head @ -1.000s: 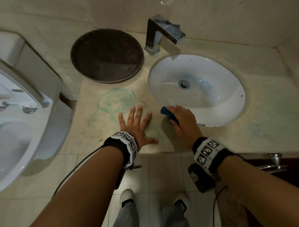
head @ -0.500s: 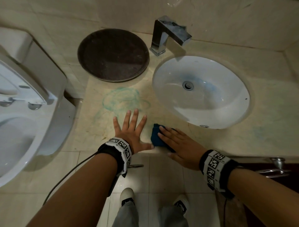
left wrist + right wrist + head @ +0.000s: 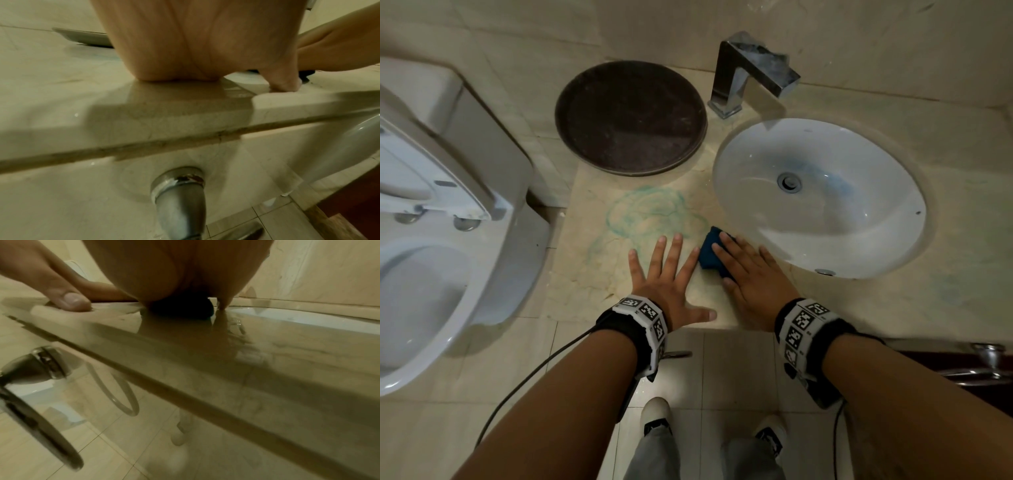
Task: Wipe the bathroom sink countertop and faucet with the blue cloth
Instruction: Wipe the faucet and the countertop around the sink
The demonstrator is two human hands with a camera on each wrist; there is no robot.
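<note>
In the head view the blue cloth (image 3: 708, 254) lies on the beige countertop (image 3: 585, 274), between my two hands and just left of the white sink basin (image 3: 876, 240). My right hand (image 3: 748, 272) presses flat on the cloth with straight, spread fingers. My left hand (image 3: 667, 274) lies flat on the counter beside it, fingers spread, holding nothing. The right wrist view shows the cloth (image 3: 180, 309) as a dark lump under my palm. The square chrome faucet (image 3: 750, 72) stands behind the basin, untouched. Blue-green smears (image 3: 647, 216) mark the counter ahead of my left hand.
A round dark brown tray (image 3: 630, 116) sits at the back left of the counter. A white toilet (image 3: 431, 222) stands to the left of the counter's edge. A chrome pipe (image 3: 179, 203) runs under the counter. A door handle (image 3: 983, 363) shows at the lower right.
My right hand slid the cloth from the basin's front rim down to the counter's front edge, then forward again beside my left fingers. My left hand stayed planted.
</note>
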